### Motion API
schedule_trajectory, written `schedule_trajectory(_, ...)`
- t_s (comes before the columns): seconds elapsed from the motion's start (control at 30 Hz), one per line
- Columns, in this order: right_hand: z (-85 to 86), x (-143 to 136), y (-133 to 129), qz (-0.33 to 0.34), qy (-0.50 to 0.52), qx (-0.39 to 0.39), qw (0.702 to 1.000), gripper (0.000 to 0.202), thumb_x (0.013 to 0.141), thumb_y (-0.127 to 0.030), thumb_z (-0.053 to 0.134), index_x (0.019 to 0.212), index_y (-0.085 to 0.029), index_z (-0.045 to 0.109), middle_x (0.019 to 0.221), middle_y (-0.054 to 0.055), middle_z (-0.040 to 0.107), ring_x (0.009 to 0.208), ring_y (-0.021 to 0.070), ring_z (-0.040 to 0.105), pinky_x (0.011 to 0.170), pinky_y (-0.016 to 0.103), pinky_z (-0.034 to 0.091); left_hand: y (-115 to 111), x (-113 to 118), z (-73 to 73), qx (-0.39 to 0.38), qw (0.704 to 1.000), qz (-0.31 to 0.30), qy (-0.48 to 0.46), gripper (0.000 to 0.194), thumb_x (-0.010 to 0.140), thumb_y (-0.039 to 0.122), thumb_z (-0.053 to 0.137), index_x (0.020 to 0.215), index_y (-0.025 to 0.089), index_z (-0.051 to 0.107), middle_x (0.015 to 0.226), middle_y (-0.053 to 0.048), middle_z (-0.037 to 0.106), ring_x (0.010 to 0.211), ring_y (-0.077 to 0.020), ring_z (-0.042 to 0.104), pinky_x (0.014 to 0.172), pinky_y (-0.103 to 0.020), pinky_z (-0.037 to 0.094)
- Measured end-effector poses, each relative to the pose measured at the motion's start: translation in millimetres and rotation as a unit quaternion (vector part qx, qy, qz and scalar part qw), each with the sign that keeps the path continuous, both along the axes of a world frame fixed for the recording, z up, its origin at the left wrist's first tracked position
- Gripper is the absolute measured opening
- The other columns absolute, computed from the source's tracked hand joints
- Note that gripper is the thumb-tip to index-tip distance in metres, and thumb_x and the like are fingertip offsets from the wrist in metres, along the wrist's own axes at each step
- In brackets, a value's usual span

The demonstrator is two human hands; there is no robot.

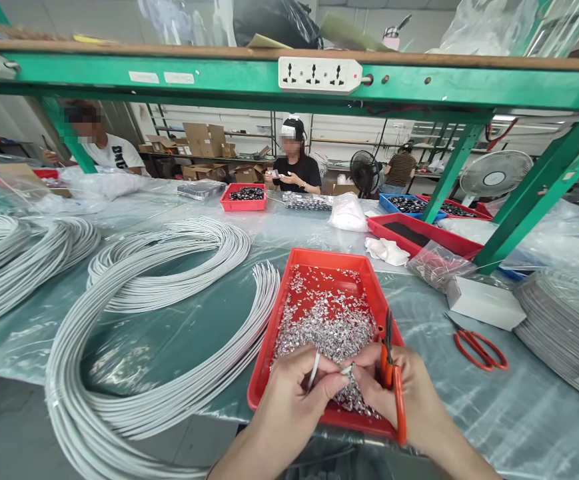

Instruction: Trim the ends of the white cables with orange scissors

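My left hand (289, 393) is closed around a thin white cable (314, 370), pinching its end between thumb and finger. The fingertips of my right hand (414, 400) meet the left ones at that end, where a tiny piece is mostly hidden. Orange-handled pliers (399, 407) rest in the same right hand, their dark jaws pointing up. Both hands are over the near end of a red tray (255, 390), which holds a heap of small shiny metal clips (319, 327). To the left lies a large coil of white cable (72, 347).
Orange-handled scissors (479, 350) and a white box (484, 303) lie at right. More coiled cable (569, 320) is beyond them. A green frame with a power strip (319, 73) spans overhead. Across the table, a person (296, 170) handles small parts by a red bin (243, 205).
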State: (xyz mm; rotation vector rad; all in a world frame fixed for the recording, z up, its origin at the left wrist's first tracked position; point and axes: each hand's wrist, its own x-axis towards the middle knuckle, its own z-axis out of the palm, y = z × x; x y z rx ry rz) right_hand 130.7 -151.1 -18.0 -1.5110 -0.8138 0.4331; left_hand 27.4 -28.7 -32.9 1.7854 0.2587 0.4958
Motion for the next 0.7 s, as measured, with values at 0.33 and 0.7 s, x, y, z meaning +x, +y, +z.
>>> schedule_trajectory(0.33, 5.2, 9.9, 0.0, 0.152, 0.025, -0.047, 0.987, 0.028, 0.082, -0.040, 0.058, 0.077, -0.012, 0.062, 0.049, -0.002, 0.051, 0.042, 0.0096, 0.045, 0.041, 0.020, 0.034, -7.1, -0.3, -5.6, -0.294, 0.916, -0.267, 0.053, 0.044, 0.074, 0.053, 0.063, 0.067, 0.010, 0.058, 0.047, 0.002, 0.048, 0.032, -0.0026, 0.036, 0.032, -0.015, 0.024)
schedule_trajectory(0.7, -5.2, 50.5, -16.7, 0.059, -0.087, -0.037, 0.994, 0.036, 0.088, -0.032, 0.051, 0.121, -0.019, 0.040, 0.099, 0.007, 0.059, 0.092, 0.0211, 0.057, 0.085, 0.032, 0.045, -1.0, -8.0, -1.2, -0.055, 0.991, -0.108, 0.055, 0.034, 0.092, 0.038, 0.041, 0.111, 0.019, 0.061, 0.068, 0.001, 0.047, 0.062, -0.0088, 0.046, 0.063, -0.021, 0.040)
